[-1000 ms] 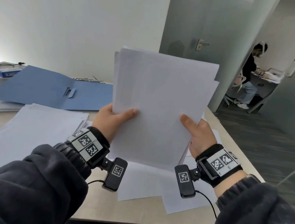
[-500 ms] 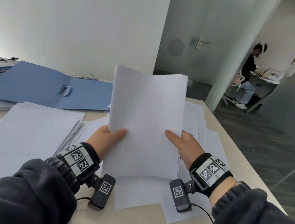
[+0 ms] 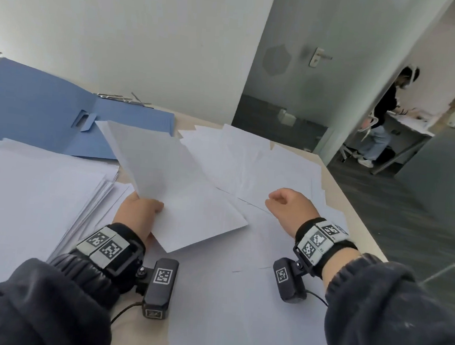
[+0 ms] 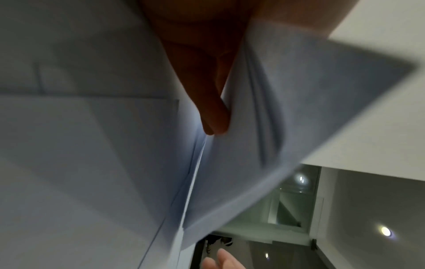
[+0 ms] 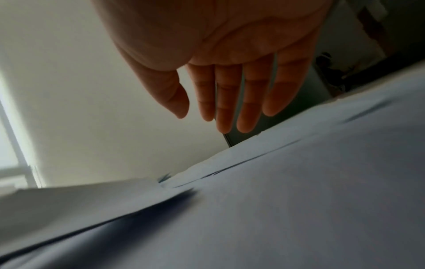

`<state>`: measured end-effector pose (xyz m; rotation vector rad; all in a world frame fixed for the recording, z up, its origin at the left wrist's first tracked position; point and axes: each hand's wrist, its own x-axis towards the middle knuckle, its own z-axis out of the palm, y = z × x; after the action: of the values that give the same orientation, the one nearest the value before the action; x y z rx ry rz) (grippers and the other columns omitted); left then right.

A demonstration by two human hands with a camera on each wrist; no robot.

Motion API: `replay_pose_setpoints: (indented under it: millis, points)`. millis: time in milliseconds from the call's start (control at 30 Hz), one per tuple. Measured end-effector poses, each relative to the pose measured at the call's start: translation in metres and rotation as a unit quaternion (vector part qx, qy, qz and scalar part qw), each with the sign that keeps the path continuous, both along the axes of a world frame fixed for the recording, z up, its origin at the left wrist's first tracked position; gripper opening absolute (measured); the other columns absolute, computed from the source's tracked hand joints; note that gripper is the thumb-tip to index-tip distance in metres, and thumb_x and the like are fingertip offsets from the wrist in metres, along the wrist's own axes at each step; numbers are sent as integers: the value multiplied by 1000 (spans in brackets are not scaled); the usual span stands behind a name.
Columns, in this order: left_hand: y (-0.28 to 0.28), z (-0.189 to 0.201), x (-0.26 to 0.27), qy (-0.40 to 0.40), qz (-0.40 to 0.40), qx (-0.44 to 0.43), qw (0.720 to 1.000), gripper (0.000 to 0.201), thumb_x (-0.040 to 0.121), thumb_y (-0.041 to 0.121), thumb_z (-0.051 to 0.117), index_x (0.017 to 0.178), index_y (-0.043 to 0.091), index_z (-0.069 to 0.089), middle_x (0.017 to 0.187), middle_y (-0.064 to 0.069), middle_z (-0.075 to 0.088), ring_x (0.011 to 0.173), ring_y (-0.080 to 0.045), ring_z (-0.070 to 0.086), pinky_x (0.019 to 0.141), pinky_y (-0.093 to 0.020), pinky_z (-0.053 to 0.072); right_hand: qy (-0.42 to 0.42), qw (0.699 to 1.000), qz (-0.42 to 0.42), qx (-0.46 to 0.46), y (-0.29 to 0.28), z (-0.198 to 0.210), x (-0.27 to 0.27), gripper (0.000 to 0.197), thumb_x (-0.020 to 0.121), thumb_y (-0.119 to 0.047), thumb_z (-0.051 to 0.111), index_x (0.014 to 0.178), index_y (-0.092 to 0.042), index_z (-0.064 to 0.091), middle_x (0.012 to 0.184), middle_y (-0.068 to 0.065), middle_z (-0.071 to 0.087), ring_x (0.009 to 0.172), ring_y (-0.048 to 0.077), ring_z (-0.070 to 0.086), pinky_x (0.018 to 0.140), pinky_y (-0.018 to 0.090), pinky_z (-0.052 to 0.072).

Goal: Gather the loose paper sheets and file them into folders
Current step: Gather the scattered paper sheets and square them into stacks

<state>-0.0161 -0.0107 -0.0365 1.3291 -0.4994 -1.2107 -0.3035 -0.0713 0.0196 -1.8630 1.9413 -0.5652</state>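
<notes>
Our left grip pinches a bundle by one edge, tilted over the tabletop near the folder; our right grip hovers empty, fingers straight. One-sided, the bundle may fan apart and scatter onto the loose sheets.

No readable text anywhere (the wrist bands bear only coded squares).

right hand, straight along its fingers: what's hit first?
Probably the loose sheets fanned on the table: the right hand is open, fingers angled down just above them, nothing between. Depth is unclear.
</notes>
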Motion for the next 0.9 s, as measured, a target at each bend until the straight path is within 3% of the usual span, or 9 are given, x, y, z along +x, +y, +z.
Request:
replay_pose_setpoints:
  millis: [133, 233, 300, 400, 533, 700, 900]
  points:
    - [-1, -3, 0, 21, -25, -14, 999, 33, 85, -11, 47, 92, 17, 62, 89, -11, 67, 86, -36, 65, 92, -57, 52, 177, 983, 40, 15, -28, 12, 20, 36, 94, -45, 54, 126, -32, 58, 119, -12, 63, 105, 15, 61, 95, 36, 51]
    - [-6, -5, 0, 18, -38, -20, 999, 31, 73, -2, 54, 91, 20, 65, 79, -7, 73, 84, -36, 68, 91, -58, 53, 303, 950, 75, 35, -53, 11, 37, 44, 91, -53, 49, 131, -34, 53, 126, -9, 62, 110, 18, 60, 96, 38, 51]
    - [-7, -6, 1, 14, -43, -22, 999, 32, 77, -4, 53, 91, 22, 66, 73, -1, 74, 85, -37, 69, 91, -59, 53, 354, 929, 90, 54, -67, 9, 45, 50, 89, -58, 48, 134, -35, 51, 131, -7, 60, 115, 20, 59, 97, 39, 50]
    - [-6, -3, 1, 23, -53, -23, 998, 34, 81, -6, 51, 91, 23, 66, 72, 1, 74, 88, -38, 69, 90, -57, 54, 396, 910, 95, 81, -81, 7, 55, 61, 87, -63, 49, 140, -33, 47, 136, -2, 57, 119, 25, 58, 96, 39, 49]
    - [-2, 6, 1, 22, -56, -23, 998, 36, 59, 10, 51, 88, 26, 66, 79, -1, 73, 89, -37, 69, 90, -58, 54, 420, 896, 98, 109, -91, -1, 64, 71, 82, -68, 48, 144, -34, 40, 137, 2, 55, 119, 29, 57, 93, 40, 48]
    - [-1, 8, 0, 9, -62, -26, 998, 31, 66, 7, 54, 88, 27, 65, 82, -3, 72, 88, -36, 69, 89, -57, 54, 426, 889, 108, 131, -100, -11, 71, 69, 83, -63, 45, 143, -30, 40, 137, 5, 53, 121, 32, 55, 95, 41, 46]
    - [-2, 6, 0, -16, -74, -24, 997, 40, 57, 14, 50, 89, 29, 67, 81, -1, 73, 85, -35, 69, 87, -56, 55, 458, 872, 142, 98, -108, -15, 72, 57, 89, -54, 43, 137, -23, 45, 105, 6, 58, 89, 29, 53, 77, 35, 45]
